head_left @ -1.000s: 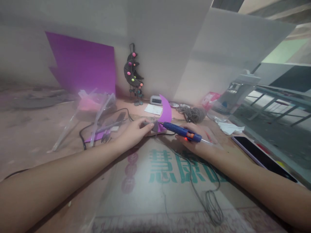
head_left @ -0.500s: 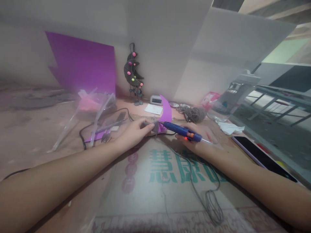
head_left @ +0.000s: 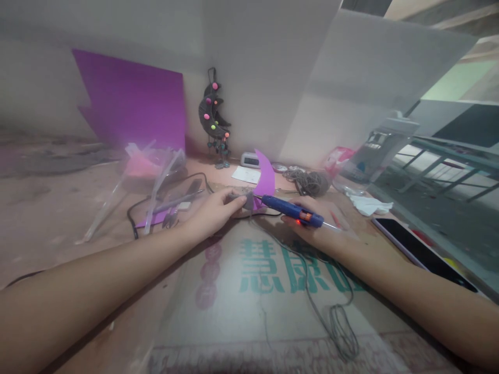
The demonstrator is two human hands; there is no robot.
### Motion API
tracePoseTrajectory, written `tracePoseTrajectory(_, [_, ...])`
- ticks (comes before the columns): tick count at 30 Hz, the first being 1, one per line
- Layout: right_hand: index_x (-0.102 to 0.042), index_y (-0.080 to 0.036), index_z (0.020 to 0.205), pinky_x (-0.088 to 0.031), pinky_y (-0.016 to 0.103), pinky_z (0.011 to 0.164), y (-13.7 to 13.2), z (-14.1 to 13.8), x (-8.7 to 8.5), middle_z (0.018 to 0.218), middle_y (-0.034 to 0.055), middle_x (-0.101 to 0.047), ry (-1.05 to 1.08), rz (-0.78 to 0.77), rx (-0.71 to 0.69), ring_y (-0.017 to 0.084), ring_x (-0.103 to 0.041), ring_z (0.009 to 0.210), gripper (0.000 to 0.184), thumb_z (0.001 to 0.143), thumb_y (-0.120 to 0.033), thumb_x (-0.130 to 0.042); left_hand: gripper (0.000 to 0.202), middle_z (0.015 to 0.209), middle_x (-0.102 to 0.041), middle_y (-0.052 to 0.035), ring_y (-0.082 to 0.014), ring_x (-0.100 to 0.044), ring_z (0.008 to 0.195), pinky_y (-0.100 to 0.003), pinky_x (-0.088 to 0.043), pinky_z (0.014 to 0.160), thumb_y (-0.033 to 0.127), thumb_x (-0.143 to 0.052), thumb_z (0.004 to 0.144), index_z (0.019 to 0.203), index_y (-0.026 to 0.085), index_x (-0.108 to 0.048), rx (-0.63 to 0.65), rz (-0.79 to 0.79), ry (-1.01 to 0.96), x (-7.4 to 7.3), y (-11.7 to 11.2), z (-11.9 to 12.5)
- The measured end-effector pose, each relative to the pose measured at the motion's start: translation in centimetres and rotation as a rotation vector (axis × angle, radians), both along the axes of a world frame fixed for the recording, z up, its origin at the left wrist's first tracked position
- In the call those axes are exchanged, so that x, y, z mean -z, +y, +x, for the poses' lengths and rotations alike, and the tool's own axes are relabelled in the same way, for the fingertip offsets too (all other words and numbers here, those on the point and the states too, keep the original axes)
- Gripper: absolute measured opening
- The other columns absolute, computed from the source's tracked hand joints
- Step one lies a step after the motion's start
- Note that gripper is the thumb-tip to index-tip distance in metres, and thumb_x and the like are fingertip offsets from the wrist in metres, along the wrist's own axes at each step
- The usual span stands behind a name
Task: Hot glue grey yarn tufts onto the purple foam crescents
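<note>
My left hand (head_left: 222,208) pinches a purple paper crescent (head_left: 266,175) at its lower end, where grey yarn is wrapped around it. The free purple tip points up and curves away. In my right hand (head_left: 302,221) is a blue hot glue gun (head_left: 284,206) with a red light lit and a clear glue stick out of its back. Its nozzle tip is at the edge of the yarn-wrapped part; whether it touches I cannot tell. From the crescent a grey yarn strand (head_left: 307,280) runs down over the printed board to a loose loop.
Behind stand a ball of grey yarn (head_left: 312,183), a small digital clock (head_left: 250,160) and a purple sheet (head_left: 136,104). A dark yarn moon ornament (head_left: 213,114) hangs at the wall. Glue sticks (head_left: 159,187) lie left; a phone (head_left: 421,252) lies right.
The crescent's tip has shifted very slightly up and to the left. Both hands keep almost the same place and the same hold.
</note>
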State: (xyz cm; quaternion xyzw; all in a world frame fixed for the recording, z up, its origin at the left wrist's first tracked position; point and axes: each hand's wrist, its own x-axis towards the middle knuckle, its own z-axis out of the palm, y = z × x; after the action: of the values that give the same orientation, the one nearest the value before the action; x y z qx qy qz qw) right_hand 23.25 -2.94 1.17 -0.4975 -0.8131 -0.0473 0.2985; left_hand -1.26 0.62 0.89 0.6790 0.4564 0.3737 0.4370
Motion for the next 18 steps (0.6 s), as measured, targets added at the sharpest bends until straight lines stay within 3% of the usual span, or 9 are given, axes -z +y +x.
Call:
tracePoseTrajectory(5, [-0.064, -0.024, 0.09, -0.045, 0.028, 0.065, 0.14, 0.07, 0.08, 0.08, 0.0013, -0.067, -0.025, 0.006, -0.019, 0.018, -0.062, 0.075, 0.019, 0.08, -0.04, -0.06, 0.032, 0.056, -0.045, 0.0056, -0.0073, -0.037, 0.039, -0.018, -0.024, 0.034, 0.051, -0.051, 0.082, 0.075, 0.02, -0.051, -0.001, -0.003, 0.04, 0.85, 0.66, -0.41])
tracePoseTrajectory(18, [-0.064, -0.024, 0.09, -0.045, 0.029, 0.067, -0.11, 0.09, -0.37, 0.079, 0.0008, -0.066, -0.063, -0.042, -0.057, 0.019, -0.062, 0.077, 0.019, 0.08, -0.04, -0.06, 0.03, 0.051, -0.044, 0.0064, -0.0064, -0.035, 0.033, -0.018, -0.026, 0.035, 0.05, -0.05, 0.084, 0.076, 0.021, -0.05, 0.0, -0.027, 0.017, 0.88, 0.67, -0.42])
